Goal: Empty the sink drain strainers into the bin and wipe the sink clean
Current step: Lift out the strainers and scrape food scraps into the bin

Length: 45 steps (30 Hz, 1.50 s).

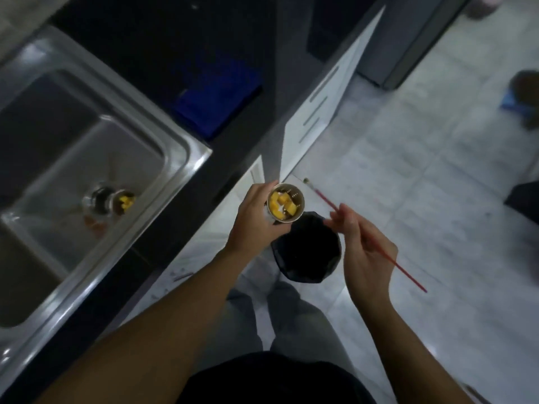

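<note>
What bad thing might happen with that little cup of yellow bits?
1. The round metal strainer, full of yellow scraps and gripped by the left hand, looks to be over the black bin's edge, not its middle. If tipped there, scraps may land on the white tiled floor.
2. The thin red-handled brush in the right hand could flick bits sideways.

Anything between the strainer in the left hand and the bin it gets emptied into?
Nothing visible does. The left hand holds the strainer, full of yellow scraps, over the far rim of the bin, whose mouth lies open below. The right hand, pinching a red brush, is at its right edge, beside the path.
</note>
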Each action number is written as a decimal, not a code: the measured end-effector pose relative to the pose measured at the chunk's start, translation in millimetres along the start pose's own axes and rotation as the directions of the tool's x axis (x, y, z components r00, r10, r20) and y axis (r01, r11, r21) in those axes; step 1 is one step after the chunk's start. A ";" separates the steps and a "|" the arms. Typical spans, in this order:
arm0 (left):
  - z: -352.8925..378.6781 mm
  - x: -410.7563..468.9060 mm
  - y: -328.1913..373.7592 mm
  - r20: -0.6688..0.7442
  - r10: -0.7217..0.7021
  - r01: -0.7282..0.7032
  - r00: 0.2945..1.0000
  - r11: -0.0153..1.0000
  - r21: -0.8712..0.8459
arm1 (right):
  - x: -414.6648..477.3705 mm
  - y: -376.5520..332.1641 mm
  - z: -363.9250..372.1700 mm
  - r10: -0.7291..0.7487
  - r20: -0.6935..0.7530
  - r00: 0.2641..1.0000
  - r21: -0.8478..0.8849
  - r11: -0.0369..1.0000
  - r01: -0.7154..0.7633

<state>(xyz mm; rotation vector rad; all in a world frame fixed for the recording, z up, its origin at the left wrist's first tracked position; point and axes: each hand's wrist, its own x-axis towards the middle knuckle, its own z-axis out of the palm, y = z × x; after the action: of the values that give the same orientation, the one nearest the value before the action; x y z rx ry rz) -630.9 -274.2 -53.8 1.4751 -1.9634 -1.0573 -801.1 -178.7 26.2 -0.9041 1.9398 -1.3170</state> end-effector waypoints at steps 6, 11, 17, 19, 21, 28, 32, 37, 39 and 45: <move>64.8 3.7 -36.7 0.174 -0.020 0.006 0.985 0.997 0.078 | -21.9 76.7 -22.3 0.118 0.159 0.980 -0.092 0.990 -0.104; 101.8 6.2 -72.5 0.327 -0.029 -0.022 0.945 0.988 0.151 | -29.7 133.0 0.9 0.094 0.169 0.981 -0.250 0.967 -0.049; 134.6 3.6 -108.0 0.482 -0.072 -0.045 0.873 0.973 0.228 | -28.2 187.9 27.2 0.145 0.225 0.963 -0.351 0.935 -0.059; 144.5 5.1 -118.3 0.506 -0.088 -0.044 0.858 0.969 0.243 | -28.6 202.5 33.1 0.151 0.211 0.966 -0.357 0.932 -0.068; 154.2 7.9 -127.1 0.526 -0.086 -0.052 0.846 0.969 0.243 | -29.5 216.8 37.4 0.165 0.191 0.968 -0.372 0.924 -0.085; 196.9 17.1 -153.1 0.581 -0.086 -0.112 0.809 0.949 0.295 | -31.7 270.4 34.5 0.169 0.103 0.980 -0.395 0.911 -0.116; 217.4 21.3 -163.8 0.600 -0.104 -0.123 0.794 0.938 0.325 | -32.1 296.2 26.3 0.138 0.027 0.990 -0.354 0.928 -0.119; 231.4 25.8 -163.2 0.635 -0.104 -0.136 0.766 0.938 0.317 | -17.9 311.9 43.9 0.179 0.087 0.980 -0.336 0.931 -0.140; 232.7 28.6 -163.7 0.630 -0.112 -0.135 0.768 0.934 0.331 | -11.8 317.9 47.5 0.189 0.070 0.979 -0.337 0.929 -0.156; 228.0 41.4 -166.7 0.625 -0.128 -0.154 0.770 0.913 0.378 | -10.1 325.1 42.7 0.133 0.018 0.991 -0.316 0.941 -0.121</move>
<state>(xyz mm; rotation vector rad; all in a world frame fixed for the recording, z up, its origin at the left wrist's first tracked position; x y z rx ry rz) -715.6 -266.1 -326.3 1.3997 -2.8245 -1.3263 -824.5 -105.3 -292.7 -0.9269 2.1766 -0.9239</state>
